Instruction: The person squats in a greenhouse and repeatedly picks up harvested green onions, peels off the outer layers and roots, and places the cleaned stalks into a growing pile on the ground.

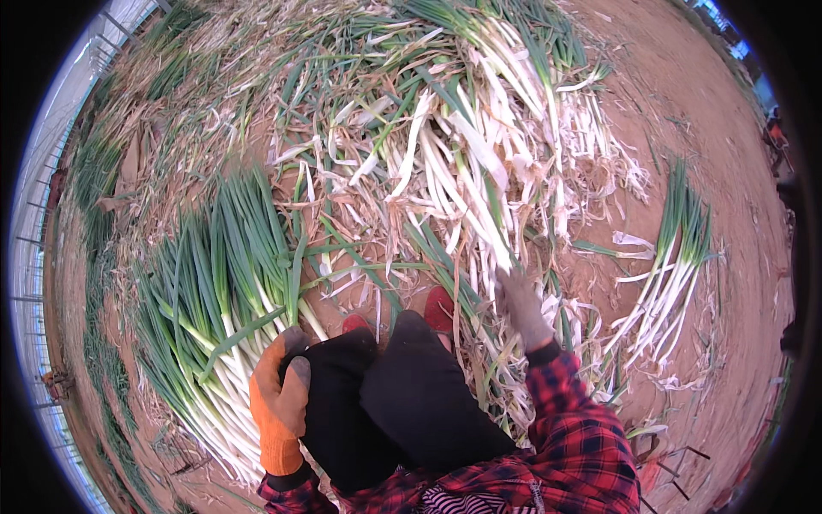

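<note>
My left hand point(280, 392), in an orange work glove with grey fingertips, rests by my left knee, its thumb and fingers apart with nothing seen between them. Beside it lies a large bundle of green onions point(225, 321), green tops pointing away and white stalks nearer me. My right hand point(519, 302), in a greyish glove, reaches to the lower end of white onion stalks point(472, 212) in the heap before me. Blur and the stalks hide its fingers, so its grip cannot be made out.
A smaller bunch of green onions point(668, 276) lies on bare soil at the right. Peeled leaves and husks point(359, 193) litter the ground around my red shoes point(439, 308). Metal rods point(674, 472) stick out at the lower right. A greenhouse-like frame point(38, 212) runs along the left rim.
</note>
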The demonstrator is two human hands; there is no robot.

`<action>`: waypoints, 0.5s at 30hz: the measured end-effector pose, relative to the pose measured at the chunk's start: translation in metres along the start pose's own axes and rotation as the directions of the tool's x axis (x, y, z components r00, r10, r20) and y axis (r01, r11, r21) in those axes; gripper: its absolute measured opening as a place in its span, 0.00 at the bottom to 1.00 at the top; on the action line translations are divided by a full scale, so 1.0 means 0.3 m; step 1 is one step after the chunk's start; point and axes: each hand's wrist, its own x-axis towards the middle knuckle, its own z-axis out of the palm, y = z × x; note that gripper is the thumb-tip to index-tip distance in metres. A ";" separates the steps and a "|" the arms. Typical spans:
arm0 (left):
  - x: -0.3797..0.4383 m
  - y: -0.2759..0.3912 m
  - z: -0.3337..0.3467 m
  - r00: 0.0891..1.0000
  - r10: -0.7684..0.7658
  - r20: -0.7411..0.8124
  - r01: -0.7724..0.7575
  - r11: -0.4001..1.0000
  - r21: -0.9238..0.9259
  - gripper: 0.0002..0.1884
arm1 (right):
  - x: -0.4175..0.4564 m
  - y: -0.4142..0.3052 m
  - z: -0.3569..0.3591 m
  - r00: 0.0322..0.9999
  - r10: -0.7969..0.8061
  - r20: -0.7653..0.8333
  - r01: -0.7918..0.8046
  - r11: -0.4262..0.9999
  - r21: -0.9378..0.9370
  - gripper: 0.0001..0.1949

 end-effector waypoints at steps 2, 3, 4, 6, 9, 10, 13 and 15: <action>-0.008 0.050 0.018 0.997 -0.074 0.028 0.073 0.996 0.054 0.22 | -0.211 -0.077 -0.064 0.996 0.057 0.075 -0.067 0.988 0.139 0.21; -0.011 0.077 0.019 0.993 -0.114 0.031 0.111 0.990 0.089 0.23 | -0.329 -0.118 -0.089 1.000 -0.007 0.023 0.001 0.971 0.238 0.19; -0.007 0.091 0.022 0.997 -0.030 0.072 0.014 0.976 0.215 0.24 | -0.390 -0.181 -0.179 0.888 0.214 0.407 -0.427 0.712 0.557 0.15; 0.010 0.203 0.122 0.976 0.114 0.186 -0.152 0.967 0.207 0.24 | -0.522 -0.285 -0.390 0.551 0.423 0.720 -0.835 0.279 0.475 0.19; 0.033 0.358 0.248 0.811 0.128 0.571 -0.242 0.962 0.129 0.21 | -0.564 -0.406 -0.729 0.648 0.363 0.669 -0.761 0.273 0.589 0.13; 0.107 0.267 0.294 0.424 0.571 0.703 -0.687 0.709 -0.162 0.21 | -0.580 -0.436 -0.826 0.663 0.350 0.662 -0.748 0.285 0.599 0.13; 0.130 0.339 0.541 0.261 -0.170 0.950 0.583 0.812 -0.015 0.27 | -0.655 -0.469 -1.080 0.702 0.350 0.620 -0.690 0.550 0.470 0.16; 0.043 0.451 0.580 0.276 0.008 0.961 0.712 0.670 -0.210 0.21 | -0.751 -0.455 -1.147 0.826 0.291 0.482 -0.524 0.712 0.468 0.17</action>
